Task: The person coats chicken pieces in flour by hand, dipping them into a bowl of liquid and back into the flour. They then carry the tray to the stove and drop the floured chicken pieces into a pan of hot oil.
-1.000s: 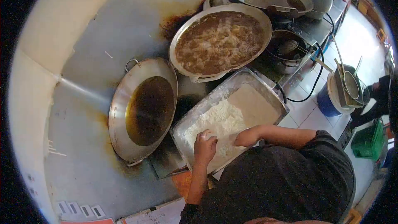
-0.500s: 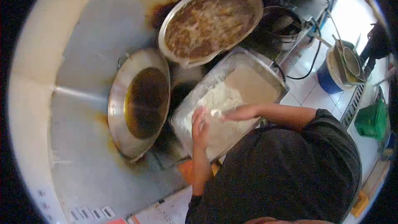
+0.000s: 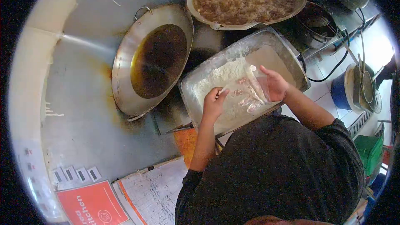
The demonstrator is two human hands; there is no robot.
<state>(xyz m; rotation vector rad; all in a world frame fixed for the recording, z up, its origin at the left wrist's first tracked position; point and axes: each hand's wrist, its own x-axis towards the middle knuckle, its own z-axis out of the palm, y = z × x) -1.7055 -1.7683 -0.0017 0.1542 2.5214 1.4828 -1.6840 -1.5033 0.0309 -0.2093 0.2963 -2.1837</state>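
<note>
A clear plastic sheet or bag [image 3: 255,87], dusted with white powder, stretches between my hands above a metal pan [image 3: 189,93]. My left hand [image 3: 213,104] is closed, thumb and fingers pinching the plastic's left edge. At its other side my right hand [image 3: 277,85] is held open, thumb up, with the plastic over its outstretched fingers; pinkish patches show through. Inside the pan, white flour [image 3: 227,73] is heaped toward the far side, next to a smooth tan layer [image 3: 268,60].
Left of the pan is a wide wok [image 3: 123,71] of dark oil. Beyond it a big pan [image 3: 191,6] bubbles with frying food. A dark pot [image 3: 321,27] stands at the back right. A printed sheet [image 3: 156,191] and a red sign [image 3: 93,204] lie front left; a blue bucket [image 3: 339,93] stands on the floor.
The view has shifted, so the pans appear higher and further right. My hands have moved apart, and the plastic now shows stretched between them; the right hand has turned thumb up.
</note>
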